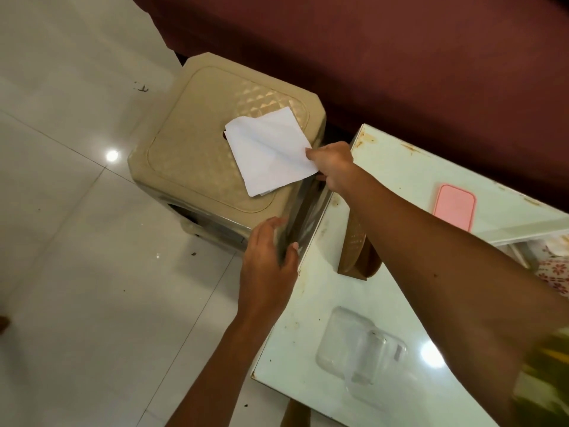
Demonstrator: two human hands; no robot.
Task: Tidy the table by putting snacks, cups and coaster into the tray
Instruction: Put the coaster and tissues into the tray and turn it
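A shiny steel tray (303,214) stands on edge in the gap between a beige plastic stool (191,155) and the glass table (311,306). My left hand (268,257) grips the tray's near end, thumb on one side and fingers on the other. My right hand (331,164) reaches over the table's corner and pinches the corner of a white sheet of paper (271,152) that lies on the stool top. Its lower fingers sit by the tray's far end; whether they touch it I cannot tell. No snacks, cups or coaster can be made out.
A pink phone (455,208) lies on the table at the right. A clear plastic container (360,349) and a brown patterned object (357,251) show at or through the glass. A dark red sofa (369,57) runs behind. White floor tiles (77,241) lie to the left.
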